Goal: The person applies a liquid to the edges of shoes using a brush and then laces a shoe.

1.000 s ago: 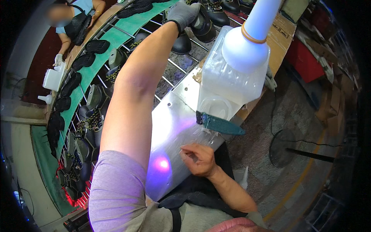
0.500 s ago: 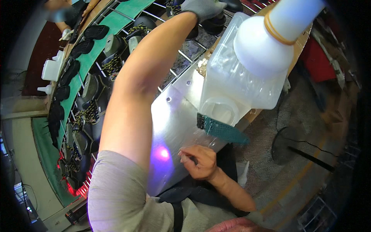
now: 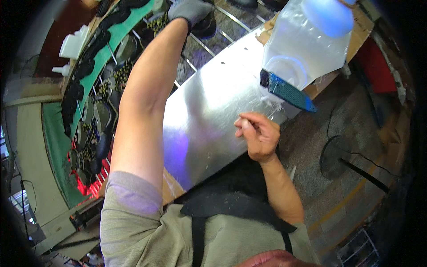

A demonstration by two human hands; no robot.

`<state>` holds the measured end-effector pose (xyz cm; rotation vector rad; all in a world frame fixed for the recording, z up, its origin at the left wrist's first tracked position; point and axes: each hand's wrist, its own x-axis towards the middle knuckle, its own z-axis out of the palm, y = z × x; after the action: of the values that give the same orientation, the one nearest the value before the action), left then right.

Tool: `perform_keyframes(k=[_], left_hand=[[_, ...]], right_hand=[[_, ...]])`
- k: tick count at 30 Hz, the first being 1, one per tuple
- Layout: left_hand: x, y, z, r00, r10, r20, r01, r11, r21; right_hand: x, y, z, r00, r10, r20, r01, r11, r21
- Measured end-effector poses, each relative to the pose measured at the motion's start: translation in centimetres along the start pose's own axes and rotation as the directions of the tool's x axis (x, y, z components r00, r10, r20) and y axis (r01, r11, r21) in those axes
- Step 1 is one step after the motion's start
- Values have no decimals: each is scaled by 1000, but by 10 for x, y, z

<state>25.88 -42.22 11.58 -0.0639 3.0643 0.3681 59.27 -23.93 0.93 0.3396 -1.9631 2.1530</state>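
My left hand, in a grey glove, reaches far forward over a metal-barred conveyor. Its fingers close on a dark shoe, though the glove hides part of the grip. My bare right hand is raised above the near end of a shiny metal plate. Thumb and curled fingers come together there, with nothing visible in them. Just beyond that hand, a teal-bristled brush lies at the mouth of a translucent plastic container.
Shoes with yellow-flecked laces line the conveyor bars on the left. Black soles rest along a green strip, beside a white bottle. A round black stand base is on the floor at right. Red light glows at lower left.
My left hand has shifted left in view with the dark shoe. The right hand has risen and moved right, its fingers still curled. The plate and container appear higher and farther right.
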Motion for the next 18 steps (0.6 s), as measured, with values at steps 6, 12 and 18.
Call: perform_keyframes(k=[6, 12, 18], left_hand=[[11, -34, 34, 979, 1, -206, -15, 997, -70], [2, -41, 50, 979, -12, -205, -20, 988, -153], [-9, -30, 50, 980, -132, -151, 78, 946, -316]], right_hand=[[-4, -6, 8, 999, -2, -50, -1, 999, -45], [-3, 1, 15, 995, -22, -96, 13, 996, -91], [-8, 1, 17, 990, -46, -132, 27, 989, -144]])
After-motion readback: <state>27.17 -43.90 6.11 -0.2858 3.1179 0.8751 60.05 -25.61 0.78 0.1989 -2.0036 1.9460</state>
